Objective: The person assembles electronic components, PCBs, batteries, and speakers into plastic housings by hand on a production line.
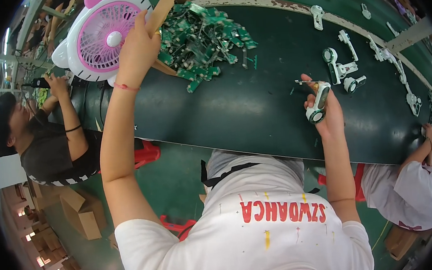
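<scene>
My left hand (139,48), with a red string on its wrist, reaches to the far left of the table. Its thumb and index finger straddle the edge of a cardboard box (164,9); some fingertips are hidden. Right beside it stands a pink and white fan (84,39). From the box a heap of green circuit boards (203,40) spreads over the table. My right hand (329,110) is closed round a white handle-shaped plastic housing (321,101) with a dark green round end. A thin small piece (305,82) sticks out at its fingertips; its kind is unclear.
Several white housings (336,65) lie on the dark green table (214,115) to the right. More lie behind a worn raised strip (276,3). A co-worker in a black cap (9,121) sits at left, another in a white shirt (408,191) at right. A red stool (149,153) stands left.
</scene>
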A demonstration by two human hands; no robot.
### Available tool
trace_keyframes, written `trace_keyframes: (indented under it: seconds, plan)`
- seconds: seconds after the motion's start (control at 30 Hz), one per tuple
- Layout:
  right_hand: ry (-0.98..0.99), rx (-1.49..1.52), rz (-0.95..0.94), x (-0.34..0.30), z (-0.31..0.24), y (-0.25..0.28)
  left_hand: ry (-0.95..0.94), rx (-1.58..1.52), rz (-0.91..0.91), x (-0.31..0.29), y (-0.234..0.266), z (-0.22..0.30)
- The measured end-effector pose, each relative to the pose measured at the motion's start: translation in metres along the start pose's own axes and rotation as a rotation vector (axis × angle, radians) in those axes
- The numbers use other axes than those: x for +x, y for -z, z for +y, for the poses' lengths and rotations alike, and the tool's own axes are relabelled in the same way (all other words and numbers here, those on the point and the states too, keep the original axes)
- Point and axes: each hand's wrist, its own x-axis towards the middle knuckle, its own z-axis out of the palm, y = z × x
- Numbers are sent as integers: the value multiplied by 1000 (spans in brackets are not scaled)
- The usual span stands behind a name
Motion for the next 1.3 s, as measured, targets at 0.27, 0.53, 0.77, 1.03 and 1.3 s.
trace_keyframes:
  seconds: [0.27, 0.53, 0.77, 1.03, 1.3]
  plan:
    - [-32, -2, 26, -6, -3, -2, -204, 324, 129, -32, 4, 50]
    - [-32, -20, 15, -5, -3, 0, -399, 488, 270, -37, 2, 41]
    - [-14, -24, 1, 7, -3, -6, -551, 541, 354, -21, -3, 30]
    - [-95, -70, -39, 4, 8, 10, -559, 571, 293, -52, 3, 20]
    - [-74, -48, -91, -13, 0, 9, -638, 446, 450, -61, 34, 27]
